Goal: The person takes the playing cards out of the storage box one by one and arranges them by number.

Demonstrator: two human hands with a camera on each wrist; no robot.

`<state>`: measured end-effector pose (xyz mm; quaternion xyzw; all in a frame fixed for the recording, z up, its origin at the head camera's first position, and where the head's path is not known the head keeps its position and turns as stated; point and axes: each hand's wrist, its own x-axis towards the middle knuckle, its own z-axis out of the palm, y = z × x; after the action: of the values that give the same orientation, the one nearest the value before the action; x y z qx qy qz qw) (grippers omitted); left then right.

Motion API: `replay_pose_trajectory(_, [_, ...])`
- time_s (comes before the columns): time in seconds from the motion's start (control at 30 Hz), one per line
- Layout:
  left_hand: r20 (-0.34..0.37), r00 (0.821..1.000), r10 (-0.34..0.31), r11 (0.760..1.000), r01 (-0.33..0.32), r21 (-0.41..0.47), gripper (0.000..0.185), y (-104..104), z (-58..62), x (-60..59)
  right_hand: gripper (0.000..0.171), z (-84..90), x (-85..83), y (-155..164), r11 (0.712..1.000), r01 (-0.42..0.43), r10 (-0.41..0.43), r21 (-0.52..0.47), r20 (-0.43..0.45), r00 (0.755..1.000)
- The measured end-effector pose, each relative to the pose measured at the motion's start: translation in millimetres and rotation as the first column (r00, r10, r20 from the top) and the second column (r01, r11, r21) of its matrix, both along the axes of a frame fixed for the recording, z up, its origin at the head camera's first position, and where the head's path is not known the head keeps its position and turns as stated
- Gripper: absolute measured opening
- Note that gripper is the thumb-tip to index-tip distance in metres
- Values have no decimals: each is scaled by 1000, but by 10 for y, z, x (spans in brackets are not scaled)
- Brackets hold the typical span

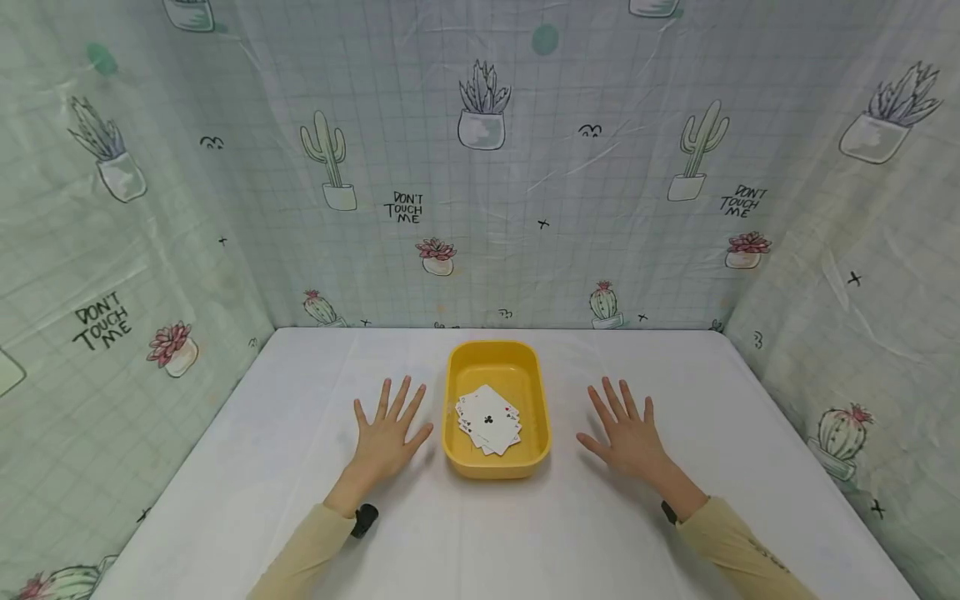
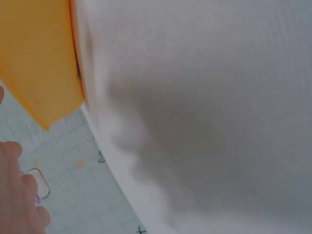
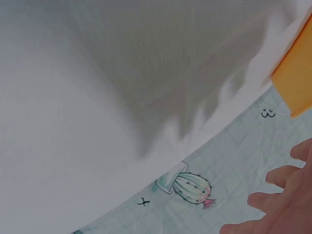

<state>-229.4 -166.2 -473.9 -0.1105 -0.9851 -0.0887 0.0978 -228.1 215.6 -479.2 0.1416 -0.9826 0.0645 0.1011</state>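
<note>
A yellow plastic tray with raised walls sits on the white table, in the middle of the head view. Inside it lies a loose, fanned pile of playing cards, a club card on top. To the tray's left is my left hand, palm down with its fingers spread, holding nothing. My right hand is spread the same way on the right side, apart from the tray. In the left wrist view the tray's side wall shows at the upper left, above the fingers.
The white table reaches back to a hanging cloth printed with cacti and potted plants, which also encloses both sides. Each wrist carries a small black device below the sleeve cuff. Shadows of the hands fall on the tabletop.
</note>
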Motion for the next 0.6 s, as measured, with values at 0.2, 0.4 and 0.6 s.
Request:
replay_pose_trajectory(0.2, [4, 1000, -13, 1000, 13, 6, 63, -12, 44, 8, 79, 60, -10, -19, 1000, -22, 22, 8, 17, 1000])
replay_pose_trajectory(0.4, [-25, 999, -41, 999, 41, 17, 62, -5, 85, 20, 79, 148, -3, -49, 999, -47, 47, 20, 1, 999])
replay_pose_trajectory(0.6, [-36, 995, -93, 995, 94, 26, 60, 23, 135, 61, 77, 225, 17, -87, 997, -78, 78, 17, -21, 997])
